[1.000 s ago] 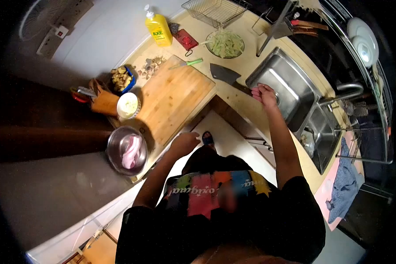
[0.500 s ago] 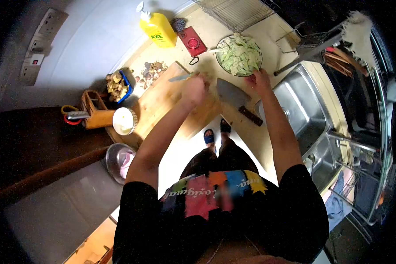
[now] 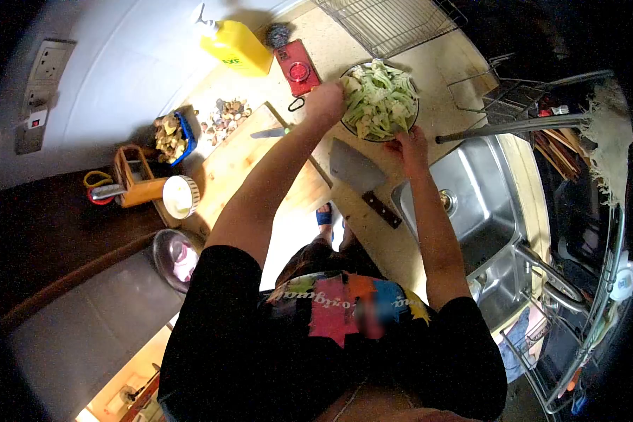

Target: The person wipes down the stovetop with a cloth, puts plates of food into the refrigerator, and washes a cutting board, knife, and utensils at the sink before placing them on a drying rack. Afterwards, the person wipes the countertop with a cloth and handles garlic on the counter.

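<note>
A round plate (image 3: 416,118) heaped with pale green cut vegetable (image 3: 378,98) stands on the counter. My left hand (image 3: 326,103) is at its left rim, fingers bent round the edge. On the opposite side, my right hand (image 3: 411,149) grips the lower right rim. Just below the plate lies a cleaver (image 3: 355,166) with a dark handle, touched by neither hand. A small knife (image 3: 269,132) with a green handle rests on the wooden cutting board (image 3: 243,158), partly behind my left forearm.
A red phone-like object (image 3: 297,68) and a yellow soap bottle (image 3: 239,49) are at the back. Leftward are a white bowl (image 3: 178,197), a blue container (image 3: 184,139), peelings (image 3: 225,121) and a metal bowl (image 3: 163,260). The sink (image 3: 471,204) and a wire rack (image 3: 394,24) lie right and behind.
My left hand has moved from near the board up to the plate's left rim. My right hand has gone from the cleaver handle to the plate's right side. The view has shifted.
</note>
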A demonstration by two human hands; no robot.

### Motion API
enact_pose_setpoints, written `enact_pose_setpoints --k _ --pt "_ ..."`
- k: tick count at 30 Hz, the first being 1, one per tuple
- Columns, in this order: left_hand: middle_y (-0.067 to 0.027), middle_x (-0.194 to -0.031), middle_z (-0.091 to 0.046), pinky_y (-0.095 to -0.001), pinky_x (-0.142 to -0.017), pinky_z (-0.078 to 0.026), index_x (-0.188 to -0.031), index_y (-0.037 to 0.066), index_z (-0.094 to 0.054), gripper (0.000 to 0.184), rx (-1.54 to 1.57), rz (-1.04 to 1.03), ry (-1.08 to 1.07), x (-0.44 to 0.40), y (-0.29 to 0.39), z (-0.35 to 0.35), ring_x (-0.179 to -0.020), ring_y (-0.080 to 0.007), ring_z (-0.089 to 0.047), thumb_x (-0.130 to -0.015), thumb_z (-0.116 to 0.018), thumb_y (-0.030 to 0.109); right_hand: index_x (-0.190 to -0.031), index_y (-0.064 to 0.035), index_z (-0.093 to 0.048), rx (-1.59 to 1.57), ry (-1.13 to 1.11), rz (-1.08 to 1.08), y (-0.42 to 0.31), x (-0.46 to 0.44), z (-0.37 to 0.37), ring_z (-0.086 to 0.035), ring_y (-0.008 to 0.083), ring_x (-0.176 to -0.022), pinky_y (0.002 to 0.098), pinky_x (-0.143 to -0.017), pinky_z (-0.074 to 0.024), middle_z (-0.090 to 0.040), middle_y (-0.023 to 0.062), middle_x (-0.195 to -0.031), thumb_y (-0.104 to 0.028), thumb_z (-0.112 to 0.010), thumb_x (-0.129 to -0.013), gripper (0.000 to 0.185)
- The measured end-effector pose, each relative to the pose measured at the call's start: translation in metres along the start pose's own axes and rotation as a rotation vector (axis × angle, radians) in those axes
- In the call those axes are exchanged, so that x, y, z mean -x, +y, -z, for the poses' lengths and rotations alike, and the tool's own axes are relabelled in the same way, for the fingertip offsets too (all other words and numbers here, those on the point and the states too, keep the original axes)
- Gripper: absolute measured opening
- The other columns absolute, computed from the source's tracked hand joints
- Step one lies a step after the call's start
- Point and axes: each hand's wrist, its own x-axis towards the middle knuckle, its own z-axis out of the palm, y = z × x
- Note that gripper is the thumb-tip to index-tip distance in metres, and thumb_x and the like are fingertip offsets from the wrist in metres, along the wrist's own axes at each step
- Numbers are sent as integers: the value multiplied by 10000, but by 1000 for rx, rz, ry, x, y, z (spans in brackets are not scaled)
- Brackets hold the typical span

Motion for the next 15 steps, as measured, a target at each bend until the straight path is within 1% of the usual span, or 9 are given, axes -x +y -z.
enact_pose_setpoints --k 1,3,4,6,8,10,12,13,15 --pt "-162 -943 -637 -416 -751 -510 -896 67 -643 176 76 -2 0 -1 -1 -4 -855 -332 -629 -785 -547 164 -1132 1 -426 -6 0 -3 -1 2 -2 -639 202 -678 323 -589 -567 -612 127 -910 -151 -611 -819 395" --pt "-171 -922 -636 -425 -755 -507 -871 51 -645 183 100 10 29 -3 3 -12 -853 -338 -626 -774 -567 184 -1100 -32 -521 48 38 26 -7 8 -8 -630 173 -730 288 -590 -548 -616 60 -919 -249 -617 -817 369" --pt "-181 -902 -635 -433 -758 -504 -846 35 -647 198 132 23 62 -3 5 -16 -850 -343 -623 -763 -586 204 -1100 -32 -521 45 42 23 -12 10 -10 -630 173 -730 288 -590 -548 -616 60 -919 -249 -617 -817 369" --pt "-190 -886 -634 -437 -749 -501 -847 29 -653 214 135 47 100 -3 7 -19 -839 -346 -622 -761 -593 216 -1151 -15 -421 20 38 -6 -19 11 -14 -647 217 -671 317 -560 -565 -612 121 -906 -151 -613 -814 411" --pt "-198 -871 -633 -441 -740 -498 -847 23 -658 230 138 69 141 -3 5 -21 -828 -349 -622 -760 -601 228 -1153 -14 -418 10 64 -8 -17 10 -15 -648 224 -668 318 -560 -565 -611 127 -902 -137 -604 -810 409" --pt "-202 -820 -640 -423 -714 -497 -851 31 -678 251 366 90 188 -2 -5 -23 -771 -346 -628 -757 -614 254 -1156 -13 -415 -1 89 -4 -15 7 -15 -649 231 -666 320 -559 -565 -610 134 -898 -122 -594 -807 407" --pt "-201 -797 -641 -416 -699 -495 -843 36 -684 255 438 105 184 2 -8 -26 -745 -345 -629 -750 -620 264 -1169 -15 -406 33 175 -6 -12 4 -17 -650 253 -683 336 -558 -569 -601 156 -919 -82 -568 -795 413" --pt "-200 -773 -643 -409 -683 -494 -836 41 -691 259 513 127 176 3 -10 -27 -718 -344 -630 -744 -627 274 -1169 -15 -406 31 177 -1 -11 3 -17 -650 253 -683 336 -558 -569 -601 156 -919 -82 -568 -795 413" --pt "-194 -762 -644 -407 -677 -494 -827 42 -692 258 541 143 190 4 -10 -30 -703 -345 -630 -740 -629 276 -1180 -19 -391 -36 164 -19 -11 3 -18 -647 259 -696 348 -565 -572 -588 169 -948 -58 -554 -789 426"
